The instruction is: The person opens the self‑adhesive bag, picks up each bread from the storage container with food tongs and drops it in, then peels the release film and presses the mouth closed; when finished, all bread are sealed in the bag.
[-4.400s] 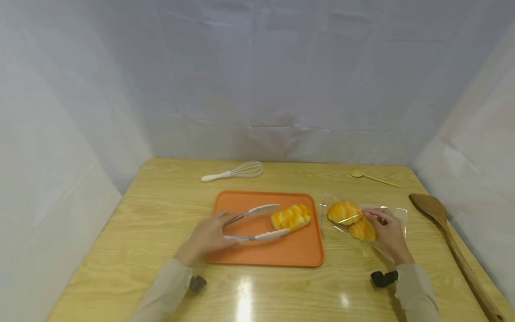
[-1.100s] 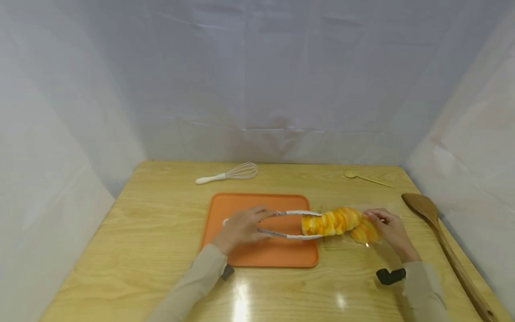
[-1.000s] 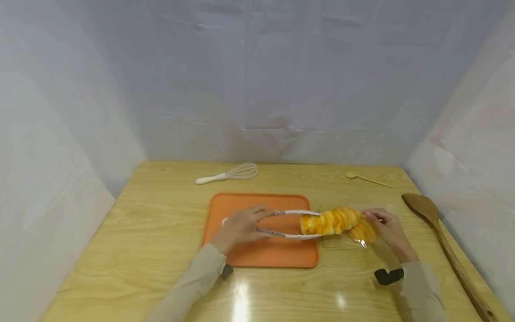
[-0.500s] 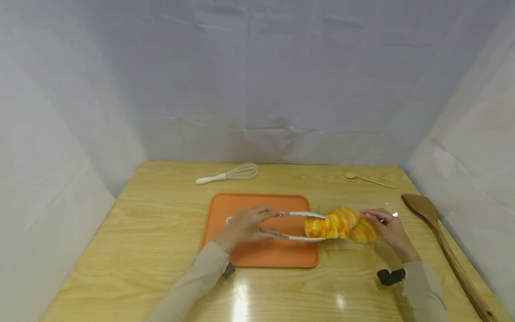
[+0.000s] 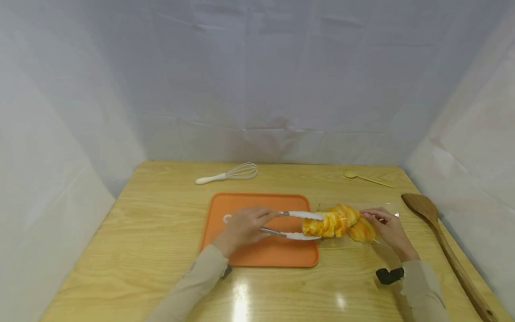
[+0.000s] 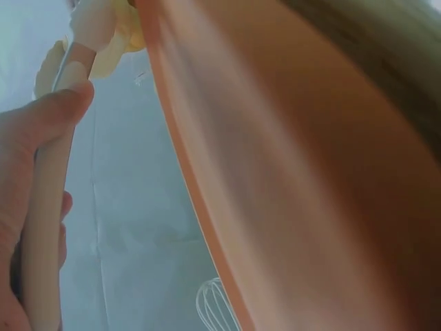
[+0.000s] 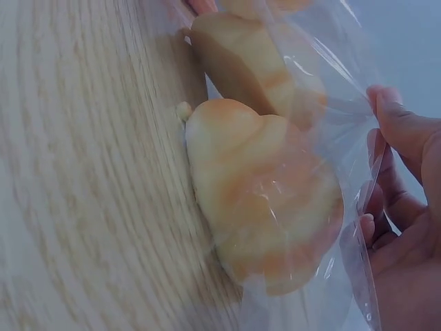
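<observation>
My left hand (image 5: pixel 245 226) grips a pair of white-tipped tongs (image 5: pixel 299 235) above the orange tray (image 5: pixel 257 199). A golden bread roll (image 5: pixel 327 224) lies between the tong tips, past the tray's right edge, with its far end overlapping the rolls in a clear plastic bag (image 7: pixel 348 55). My right hand (image 5: pixel 388 230) pinches the bag's film and lifts it, thumb against fingers, as the right wrist view shows. Inside the bag are a rear roll (image 5: pixel 347 212) and a front roll (image 5: pixel 363 230). The left wrist view shows my thumb pressing along a tong arm (image 6: pixel 48 207).
Behind the tray lies a white whisk (image 5: pixel 233 173). A small yellow spoon (image 5: pixel 366 179) rests at the back right. Along the right edge of the wooden table (image 5: pixel 161 201) runs a long wooden spatula (image 5: pixel 446 243). Pale sheets hang around the back and sides.
The tongs in my left hand have carried the roll rightward off the tray to the bag. Most recently the roll turns slightly between the tips. My right hand stays at the bag.
</observation>
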Available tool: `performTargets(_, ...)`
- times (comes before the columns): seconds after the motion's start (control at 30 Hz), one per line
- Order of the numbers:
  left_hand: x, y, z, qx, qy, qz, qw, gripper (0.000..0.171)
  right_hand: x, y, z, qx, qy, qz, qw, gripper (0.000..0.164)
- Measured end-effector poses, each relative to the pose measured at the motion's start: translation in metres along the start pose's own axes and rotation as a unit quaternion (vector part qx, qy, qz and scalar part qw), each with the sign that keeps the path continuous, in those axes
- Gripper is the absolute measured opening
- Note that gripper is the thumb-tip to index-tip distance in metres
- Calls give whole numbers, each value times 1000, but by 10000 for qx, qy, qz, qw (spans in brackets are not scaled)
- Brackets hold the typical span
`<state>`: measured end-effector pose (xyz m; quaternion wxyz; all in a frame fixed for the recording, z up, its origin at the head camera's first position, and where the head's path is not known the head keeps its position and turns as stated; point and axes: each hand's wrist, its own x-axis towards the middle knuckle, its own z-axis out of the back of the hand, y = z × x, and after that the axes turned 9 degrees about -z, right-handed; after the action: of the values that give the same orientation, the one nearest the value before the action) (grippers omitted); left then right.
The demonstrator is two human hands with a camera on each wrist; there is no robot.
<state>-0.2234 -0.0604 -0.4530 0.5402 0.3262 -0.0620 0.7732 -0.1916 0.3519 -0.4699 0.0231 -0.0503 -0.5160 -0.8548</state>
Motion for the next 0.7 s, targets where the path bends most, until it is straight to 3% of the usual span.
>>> performTargets(0.27, -5, 3, 5, -303, 176, 327, 9989, 61, 0, -1, 1, -10, 31, -155, 9999, 32)
performTargets(0.7, -4, 6, 8, -489, 190, 389, 9979, 60, 1, 0, -1, -64, 13, -193, 9998, 34)
